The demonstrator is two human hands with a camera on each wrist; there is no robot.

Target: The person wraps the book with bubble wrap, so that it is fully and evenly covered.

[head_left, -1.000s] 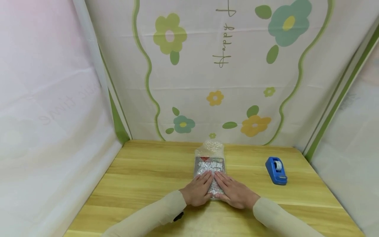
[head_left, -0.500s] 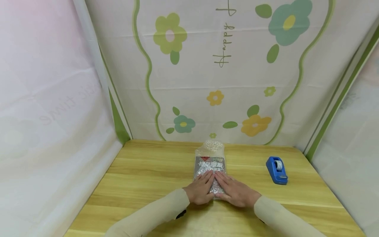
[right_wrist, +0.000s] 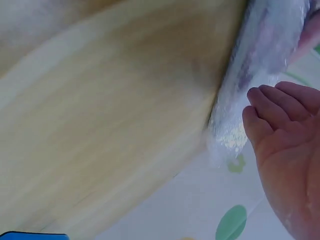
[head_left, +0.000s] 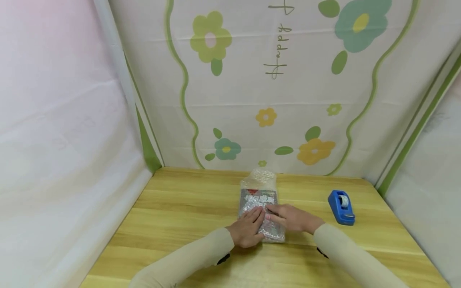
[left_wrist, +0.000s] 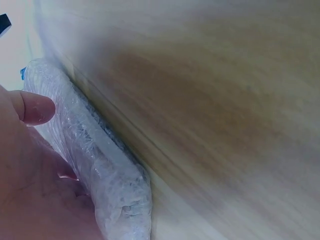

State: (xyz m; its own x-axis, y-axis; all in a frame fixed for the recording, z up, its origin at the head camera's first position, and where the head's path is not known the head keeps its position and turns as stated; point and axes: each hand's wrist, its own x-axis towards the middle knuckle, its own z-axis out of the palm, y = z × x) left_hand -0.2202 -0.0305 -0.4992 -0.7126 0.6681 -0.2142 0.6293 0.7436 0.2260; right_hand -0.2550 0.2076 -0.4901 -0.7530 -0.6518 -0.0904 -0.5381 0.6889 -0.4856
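Note:
A flat, book-like item in clear bubble wrap [head_left: 273, 235] lies on the table, white characters and a red corner showing through. A loose flap of wrap [head_left: 262, 176] sticks out at its far end. My left hand [head_left: 246, 231] rests on the package from the left with fingers straight; in the left wrist view its thumb [left_wrist: 37, 108] lies along the wrapped edge. Over the package's right side is my right hand [head_left: 293, 218]. In the right wrist view its fingers [right_wrist: 272, 107] are loosely bent beside the wrap, pinching nothing; whether they touch it I cannot tell.
A blue tape dispenser [head_left: 341, 208] with a roll of tape stands on the wooden table [head_left: 187, 200] to the right. Flower-printed cloth [head_left: 237, 88] hangs behind the table, and more pale cloth [head_left: 65, 160] hangs at both sides.
My right hand has lifted from lying flat on the package and shifted forward and to the right, its fingers now more bent. My left hand stays on the package. The head view has shifted slightly.

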